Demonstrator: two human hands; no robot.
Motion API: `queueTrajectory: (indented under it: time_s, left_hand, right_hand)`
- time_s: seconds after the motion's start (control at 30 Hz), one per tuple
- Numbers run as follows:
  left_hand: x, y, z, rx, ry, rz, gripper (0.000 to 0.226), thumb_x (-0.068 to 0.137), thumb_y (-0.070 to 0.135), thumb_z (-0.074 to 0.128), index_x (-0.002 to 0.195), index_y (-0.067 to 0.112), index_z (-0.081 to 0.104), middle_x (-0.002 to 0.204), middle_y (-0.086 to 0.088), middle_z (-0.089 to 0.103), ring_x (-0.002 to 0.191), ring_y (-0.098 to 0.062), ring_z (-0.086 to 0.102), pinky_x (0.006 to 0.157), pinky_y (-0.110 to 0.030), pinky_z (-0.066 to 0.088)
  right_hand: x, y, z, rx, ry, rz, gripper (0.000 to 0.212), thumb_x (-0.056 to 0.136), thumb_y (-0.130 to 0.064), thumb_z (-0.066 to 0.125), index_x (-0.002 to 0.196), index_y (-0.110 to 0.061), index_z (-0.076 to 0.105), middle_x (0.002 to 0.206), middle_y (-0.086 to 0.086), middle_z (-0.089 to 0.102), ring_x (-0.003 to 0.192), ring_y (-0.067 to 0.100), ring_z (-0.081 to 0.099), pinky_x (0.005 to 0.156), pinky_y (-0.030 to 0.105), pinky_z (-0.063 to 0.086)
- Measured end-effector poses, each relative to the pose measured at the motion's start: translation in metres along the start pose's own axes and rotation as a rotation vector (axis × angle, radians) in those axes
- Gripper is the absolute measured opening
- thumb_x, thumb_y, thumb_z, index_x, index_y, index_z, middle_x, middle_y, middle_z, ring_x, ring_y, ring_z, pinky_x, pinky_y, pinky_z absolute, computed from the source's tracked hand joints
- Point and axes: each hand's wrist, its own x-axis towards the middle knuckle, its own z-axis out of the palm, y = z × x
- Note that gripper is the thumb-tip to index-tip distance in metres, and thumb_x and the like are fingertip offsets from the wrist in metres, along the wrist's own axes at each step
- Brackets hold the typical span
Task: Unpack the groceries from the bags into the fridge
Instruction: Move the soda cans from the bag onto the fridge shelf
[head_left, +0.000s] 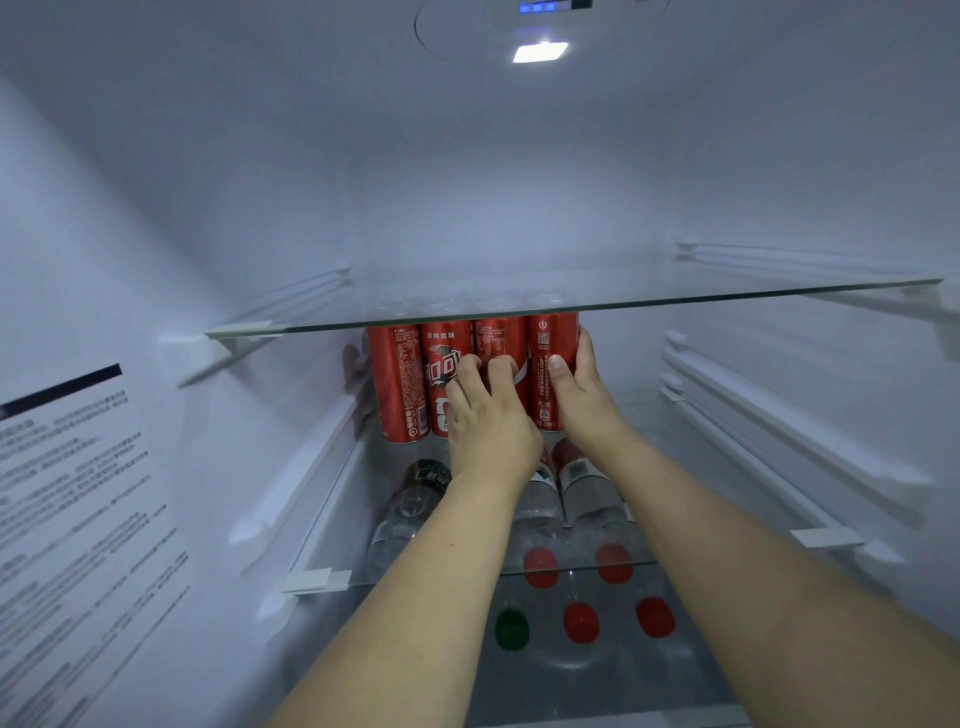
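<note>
two bare forearms reach in from the bottom edge toward the back of the fridge. left hand (488, 415) lies against the front of the red cans (470, 379), its fingers curled over the two middle ones. right hand (574, 387) wraps the rightmost can (551, 374), thumb on its front face and fingers round its right side. four cans stand upright in a tight row, touching, on the middle glass shelf (317, 579), tucked just under the upper glass shelf (727, 299); more can tops seem to show through that glass behind them, though the reflection makes this hard to tell. nearer the front of the middle shelf, clear bottles (587, 493) lie on their sides with red caps facing out, partly hidden by the arms. below the shelf, blurred through glass, are more caps, two red and one green cap (511, 630). a printed label (78, 519) covers the left wall, and a lamp (540, 52) glows in the ceiling.
</note>
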Motion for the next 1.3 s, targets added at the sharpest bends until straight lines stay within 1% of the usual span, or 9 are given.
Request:
queueTrajectory:
  time_s: [0.27, 0.33, 0.43, 0.5, 0.63, 0.73, 0.83, 1.07, 1.3]
  left_hand:
    - [0.001, -0.001, 0.0, 0.001, -0.032, -0.007, 0.053, 0.082, 0.008, 0.056, 0.13, 0.019, 0.038, 0.144, -0.015, 0.025, 0.125, -0.033, 0.031, 0.105, -0.044, 0.035]
    - [0.001, 0.0, -0.004, -0.013, -0.067, -0.02, 0.054, 0.083, 0.009, 0.055, 0.132, 0.019, 0.036, 0.146, -0.015, 0.022, 0.127, -0.032, 0.028, 0.107, -0.043, 0.032]
    - [-0.002, 0.001, -0.014, -0.039, -0.139, -0.025, 0.058, 0.086, 0.013, 0.057, 0.138, 0.016, 0.032, 0.148, -0.014, 0.019, 0.131, -0.032, 0.025, 0.11, -0.044, 0.028]
    - [-0.008, 0.003, -0.026, -0.038, -0.197, -0.005, 0.061, 0.089, 0.02, 0.057, 0.142, 0.015, 0.028, 0.149, -0.013, 0.02, 0.133, -0.032, 0.024, 0.111, -0.045, 0.028]
    - [-0.027, 0.005, -0.058, -0.025, -0.293, 0.056, 0.061, 0.095, 0.031, 0.052, 0.147, 0.014, 0.025, 0.153, -0.012, 0.02, 0.139, -0.032, 0.023, 0.115, -0.048, 0.026]
    - [-0.048, 0.006, -0.083, 0.003, -0.336, 0.092, 0.061, 0.098, 0.038, 0.046, 0.15, 0.016, 0.022, 0.159, -0.011, 0.016, 0.146, -0.029, 0.015, 0.121, -0.046, 0.015]
    - [-0.074, 0.008, -0.109, 0.016, -0.34, 0.112, 0.062, 0.101, 0.044, 0.038, 0.153, 0.016, 0.019, 0.162, -0.008, 0.013, 0.15, -0.025, 0.008, 0.123, -0.044, 0.007]
    - [-0.139, 0.003, -0.141, 0.055, -0.431, 0.189, 0.064, 0.103, 0.048, 0.028, 0.156, 0.017, 0.011, 0.165, 0.0, 0.004, 0.151, -0.015, -0.004, 0.122, -0.035, -0.004]
    - [-0.155, -0.002, -0.149, 0.075, -0.495, 0.168, 0.064, 0.103, 0.047, 0.026, 0.157, 0.017, 0.007, 0.165, 0.002, 0.002, 0.15, -0.012, -0.005, 0.121, -0.032, -0.005]
  right_hand:
    - [-0.001, -0.002, 0.0, -0.037, 0.03, 0.008, 0.047, 0.105, -0.028, 0.037, 0.149, -0.029, 0.022, 0.137, -0.002, 0.051, 0.126, 0.014, 0.049, 0.107, 0.038, 0.04]
    - [-0.006, -0.007, -0.002, -0.098, 0.02, 0.045, 0.053, 0.104, -0.034, 0.038, 0.152, -0.024, 0.018, 0.146, 0.002, 0.045, 0.133, 0.019, 0.044, 0.11, 0.04, 0.038]
    - [-0.02, -0.017, -0.01, -0.266, 0.019, 0.185, 0.069, 0.103, -0.042, 0.036, 0.156, -0.013, 0.003, 0.162, 0.008, 0.014, 0.148, 0.024, 0.018, 0.12, 0.044, 0.021]
    - [-0.035, -0.028, -0.019, -0.402, -0.012, 0.216, 0.068, 0.104, -0.042, 0.033, 0.156, -0.01, 0.004, 0.164, 0.008, 0.006, 0.15, 0.022, 0.008, 0.122, 0.041, 0.012]
    - [-0.077, -0.062, -0.038, -0.658, -0.133, 0.221, 0.064, 0.105, -0.041, 0.029, 0.155, -0.007, 0.007, 0.164, 0.009, 0.003, 0.151, 0.021, 0.002, 0.12, 0.035, 0.004]
    - [-0.113, -0.091, -0.048, -0.901, -0.257, 0.196, 0.063, 0.105, -0.041, 0.029, 0.155, -0.007, 0.01, 0.163, 0.009, 0.004, 0.151, 0.022, 0.004, 0.12, 0.035, 0.005]
    - [-0.152, -0.113, -0.054, -1.078, -0.338, 0.22, 0.064, 0.105, -0.042, 0.029, 0.156, -0.012, 0.005, 0.164, 0.007, 0.0, 0.151, 0.022, 0.001, 0.12, 0.035, 0.003]
    - [-0.212, -0.114, -0.064, -1.178, -0.464, 0.29, 0.065, 0.105, -0.043, 0.023, 0.156, -0.014, -0.004, 0.163, 0.005, -0.013, 0.15, 0.02, -0.013, 0.121, 0.036, -0.007]
    - [-0.233, -0.118, -0.053, -1.193, -0.548, 0.314, 0.064, 0.105, -0.041, 0.02, 0.155, -0.013, -0.009, 0.162, 0.003, -0.019, 0.148, 0.017, -0.018, 0.12, 0.034, -0.01]
